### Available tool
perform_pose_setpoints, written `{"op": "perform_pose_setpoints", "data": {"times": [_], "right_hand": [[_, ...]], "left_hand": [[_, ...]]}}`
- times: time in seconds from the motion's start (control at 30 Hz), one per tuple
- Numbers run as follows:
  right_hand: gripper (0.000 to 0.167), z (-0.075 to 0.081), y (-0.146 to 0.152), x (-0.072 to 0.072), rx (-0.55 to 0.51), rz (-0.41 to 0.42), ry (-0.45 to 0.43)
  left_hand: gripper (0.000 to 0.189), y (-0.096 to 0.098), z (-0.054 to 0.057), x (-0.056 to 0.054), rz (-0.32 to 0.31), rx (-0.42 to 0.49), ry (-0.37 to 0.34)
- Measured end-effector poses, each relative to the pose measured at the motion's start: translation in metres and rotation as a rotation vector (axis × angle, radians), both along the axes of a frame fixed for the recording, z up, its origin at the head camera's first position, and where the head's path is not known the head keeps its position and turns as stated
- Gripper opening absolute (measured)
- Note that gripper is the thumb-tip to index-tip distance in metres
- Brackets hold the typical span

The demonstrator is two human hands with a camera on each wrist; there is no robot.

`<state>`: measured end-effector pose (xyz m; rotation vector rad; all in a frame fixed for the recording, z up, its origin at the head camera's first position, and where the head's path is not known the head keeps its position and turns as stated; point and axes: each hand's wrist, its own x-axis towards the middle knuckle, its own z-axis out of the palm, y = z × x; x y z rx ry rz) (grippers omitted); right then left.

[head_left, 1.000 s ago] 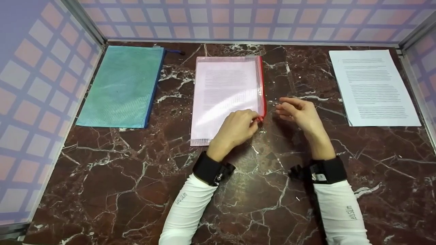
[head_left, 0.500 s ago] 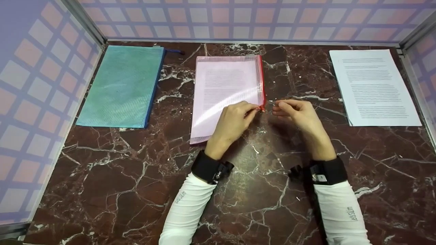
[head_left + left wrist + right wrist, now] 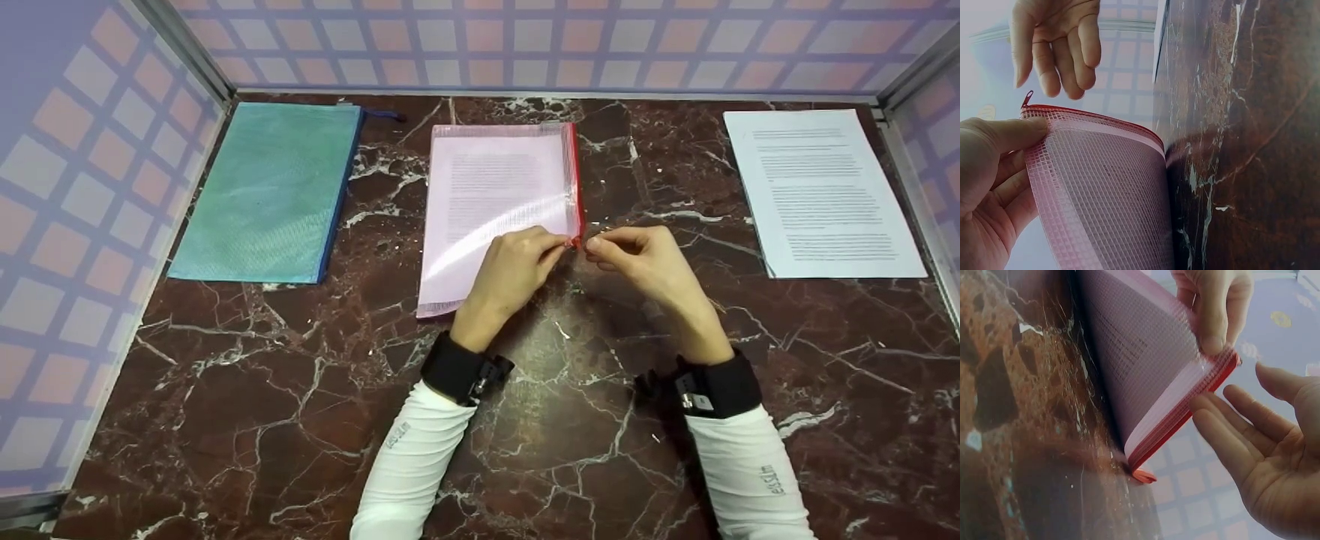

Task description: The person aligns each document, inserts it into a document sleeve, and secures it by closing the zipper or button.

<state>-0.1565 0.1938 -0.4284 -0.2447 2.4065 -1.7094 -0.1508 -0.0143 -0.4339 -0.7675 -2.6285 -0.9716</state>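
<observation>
A pink mesh zip pouch (image 3: 495, 187) with printed paper inside lies in the middle, its red zip edge on the right. My left hand (image 3: 514, 270) pinches its near right corner between thumb and fingers, holding that corner raised off the table. In the left wrist view, a small red zip pull (image 3: 1028, 98) stands up at this corner. My right hand (image 3: 645, 259) is just right of the corner, its fingers extended and thumb apart. In the right wrist view, its fingertips (image 3: 1202, 402) lie beside the red zip (image 3: 1168, 444); whether they touch it I cannot tell.
A green mesh pouch (image 3: 262, 191) with a blue edge lies at the left. On the right is a stack of printed paper (image 3: 825, 195). Checkered panels (image 3: 525, 45) wall in the back and sides of the dark marbled table (image 3: 300, 405).
The left hand has raised the pouch's near right corner and shifted slightly away from me. The right hand has come left, closer to that corner.
</observation>
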Motion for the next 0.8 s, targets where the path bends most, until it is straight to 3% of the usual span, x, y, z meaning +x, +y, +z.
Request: {"op": "perform_pose_setpoints", "data": {"times": [0.13,0.33,0.8], "right_hand": [[0.032,0.001,-0.003,0.003,0.171,0.008,0.123],[0.030,-0.001,-0.011,0.007,0.292,-0.007,0.224],[0.024,-0.002,-0.017,0.010,0.341,-0.012,0.298]], "left_hand": [[0.018,0.001,0.000,0.000,-0.004,-0.029,-0.012],[0.020,0.003,0.001,0.002,-0.018,-0.063,-0.024],[0.020,0.003,-0.001,0.002,-0.034,-0.059,-0.009]]}}
